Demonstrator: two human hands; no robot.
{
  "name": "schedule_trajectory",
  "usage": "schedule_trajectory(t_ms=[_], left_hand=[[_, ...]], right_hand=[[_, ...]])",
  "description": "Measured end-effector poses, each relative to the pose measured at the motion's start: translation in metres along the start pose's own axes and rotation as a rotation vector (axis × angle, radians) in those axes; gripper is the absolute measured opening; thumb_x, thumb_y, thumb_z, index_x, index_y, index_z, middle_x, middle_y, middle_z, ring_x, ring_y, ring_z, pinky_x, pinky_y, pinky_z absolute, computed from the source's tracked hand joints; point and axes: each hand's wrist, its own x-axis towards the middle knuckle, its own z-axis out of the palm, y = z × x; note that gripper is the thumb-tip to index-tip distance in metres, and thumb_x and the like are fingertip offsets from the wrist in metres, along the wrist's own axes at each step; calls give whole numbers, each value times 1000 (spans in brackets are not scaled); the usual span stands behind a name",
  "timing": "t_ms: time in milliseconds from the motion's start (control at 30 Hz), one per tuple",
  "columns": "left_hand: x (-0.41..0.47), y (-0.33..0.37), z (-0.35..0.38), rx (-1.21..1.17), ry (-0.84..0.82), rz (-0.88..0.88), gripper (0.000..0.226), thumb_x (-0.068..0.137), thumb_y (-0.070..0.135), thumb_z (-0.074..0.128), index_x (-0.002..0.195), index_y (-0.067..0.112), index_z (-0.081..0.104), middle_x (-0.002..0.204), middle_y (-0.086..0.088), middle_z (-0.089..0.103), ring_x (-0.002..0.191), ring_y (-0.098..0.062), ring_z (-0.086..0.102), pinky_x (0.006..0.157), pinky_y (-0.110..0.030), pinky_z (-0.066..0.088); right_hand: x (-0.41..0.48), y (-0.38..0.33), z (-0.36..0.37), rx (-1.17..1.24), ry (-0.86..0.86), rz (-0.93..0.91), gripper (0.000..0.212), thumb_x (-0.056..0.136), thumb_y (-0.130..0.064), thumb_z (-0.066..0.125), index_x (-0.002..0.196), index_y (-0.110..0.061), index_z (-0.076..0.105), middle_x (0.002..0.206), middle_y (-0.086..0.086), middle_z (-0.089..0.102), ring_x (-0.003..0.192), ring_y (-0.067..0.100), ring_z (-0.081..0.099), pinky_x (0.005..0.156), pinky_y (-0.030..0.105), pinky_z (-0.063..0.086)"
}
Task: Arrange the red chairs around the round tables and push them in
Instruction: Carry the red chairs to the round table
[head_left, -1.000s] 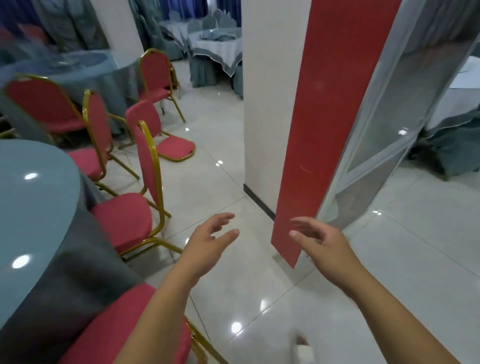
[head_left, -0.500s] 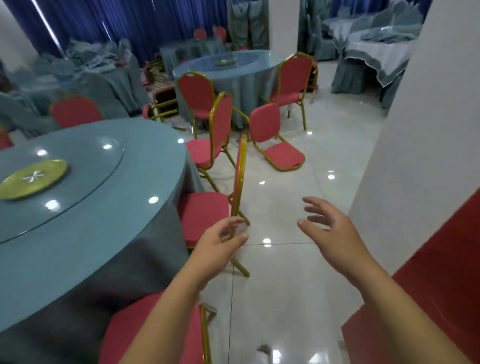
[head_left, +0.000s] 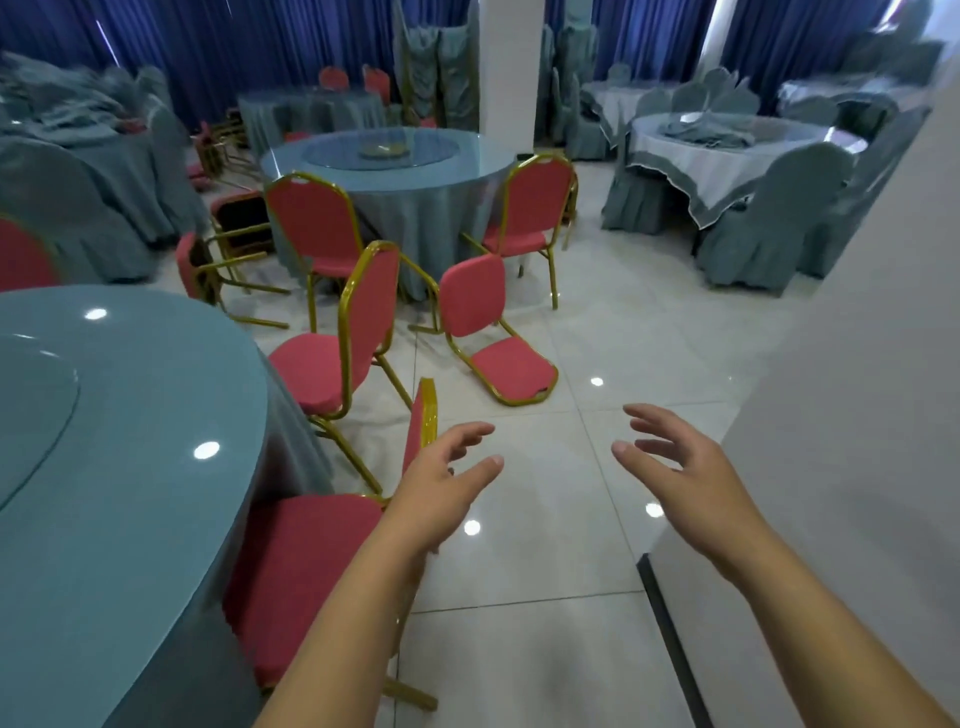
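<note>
1. the left hand (head_left: 441, 483) and right hand (head_left: 680, 467) reach forward, fingers spread and relaxed, holding nothing.
2. the nearest red chair (head_left: 306, 571), with a padded seat and gold tube frame, sits against the near round table (head_left: 104, 467) with its smooth blue-grey top. the left hand is just beside its backrest.
3. a second red chair (head_left: 332, 358) stands angled at the same table. a tipped red chair (head_left: 488, 332) lies with its seat on the glossy white floor tiles (head_left: 545, 571).

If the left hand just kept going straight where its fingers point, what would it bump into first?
Probably the tipped-over red chair lying on the floor ahead. The left hand is open and points just right of the nearest chair's gold back. Depth is unclear, so it might pass above.
</note>
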Motion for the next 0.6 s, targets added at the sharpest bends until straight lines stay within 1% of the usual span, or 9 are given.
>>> schedule_trajectory(t_ms=[67, 200, 300, 400, 433, 500, 567, 600], left_hand=[[44, 4, 3, 1, -10, -13, 35, 91, 38, 66, 124, 46, 58, 126, 24, 55, 122, -2, 47, 100, -31, 42], [131, 4, 20, -6, -34, -35, 35, 91, 37, 66, 124, 46, 58, 123, 28, 56, 119, 4, 47, 92, -24, 41], [205, 0, 38, 6, -35, -57, 35, 91, 37, 66, 123, 46, 58, 125, 24, 56, 119, 3, 48, 90, -25, 41], [281, 7, 56, 10, 2, -83, 32, 92, 35, 66, 121, 46, 60, 125, 21, 57, 119, 0, 48, 90, -25, 42], [305, 10, 62, -3, 17, -96, 31, 92, 33, 66, 120, 46, 60, 124, 20, 57, 120, -1, 49, 90, -26, 42], [350, 18, 70, -10, 49, -133, 30, 93, 31, 66, 120, 44, 61, 125, 17, 58, 120, -3, 49, 91, -25, 44], [388, 26, 76, -5, 80, -143, 30, 92, 31, 66, 119, 44, 62, 125, 18, 58, 120, -2, 49, 87, -21, 44], [407, 28, 78, -7, 101, -148, 30, 92, 31, 67, 118, 45, 62, 124, 18, 58, 120, -1, 49, 85, -21, 44]], right_hand=[[37, 7, -4, -3, 13, 31, 44, 88, -41, 69, 130, -41, 57, 126, -18, 58, 114, 0, 55, 88, 29, 45], [120, 37, -18, -3, 19, 82, 43, 88, -42, 68, 129, -42, 56, 127, -17, 57, 115, 1, 55, 91, 32, 45], [196, 65, -30, 6, 20, 88, 42, 89, -42, 67, 129, -43, 56, 127, -18, 57, 116, 3, 55, 89, 32, 44], [283, 85, -42, 50, 20, 77, 41, 88, -42, 67, 128, -43, 57, 127, -18, 57, 115, 1, 54, 88, 36, 48], [313, 89, -47, 68, 13, 71, 40, 89, -41, 67, 127, -42, 58, 127, -17, 58, 114, 1, 55, 87, 36, 48], [372, 94, -56, 75, -10, 62, 39, 90, -38, 67, 128, -38, 58, 126, -13, 59, 114, 5, 56, 83, 32, 45], [429, 96, -62, 60, -46, 31, 40, 89, -37, 68, 128, -36, 58, 125, -10, 59, 112, 7, 57, 83, 29, 44], [458, 95, -63, 55, -64, 15, 41, 89, -37, 68, 129, -35, 59, 125, -9, 60, 112, 9, 58, 84, 30, 44]])
